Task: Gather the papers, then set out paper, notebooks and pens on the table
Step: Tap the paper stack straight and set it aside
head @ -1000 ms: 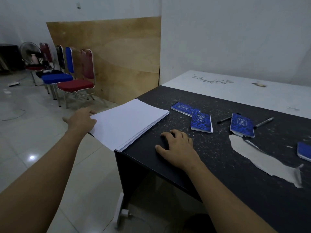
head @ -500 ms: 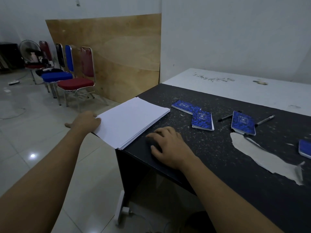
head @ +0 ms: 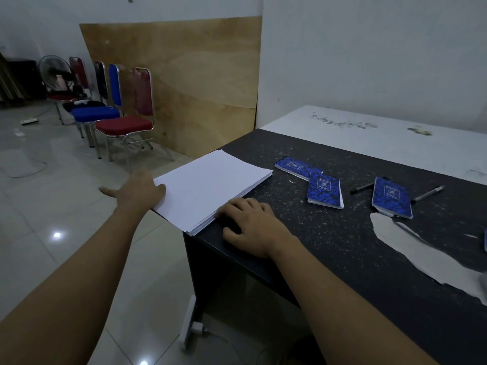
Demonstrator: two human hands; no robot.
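A stack of white paper (head: 210,185) lies on the left end of the black table (head: 342,246), part of it jutting past the table's edge. My left hand (head: 137,192) presses flat against the stack's overhanging left edge, fingers spread. My right hand (head: 250,222) rests palm down on the table, its fingertips touching the stack's near right edge. Three blue notebooks (head: 297,167) (head: 325,189) (head: 391,197) lie further right. Two dark pens (head: 362,188) (head: 428,193) flank the third notebook.
A torn grey patch (head: 421,248) marks the table top near its right side, with a thin pen-like object (head: 411,229) on it. A white table (head: 395,143) stands behind. Several red and blue chairs (head: 123,125), a fan (head: 54,72) and a plywood board (head: 197,83) stand at left.
My right hand slid left along the table until its fingertips met the paper stack. My left hand stayed against the stack's left edge.
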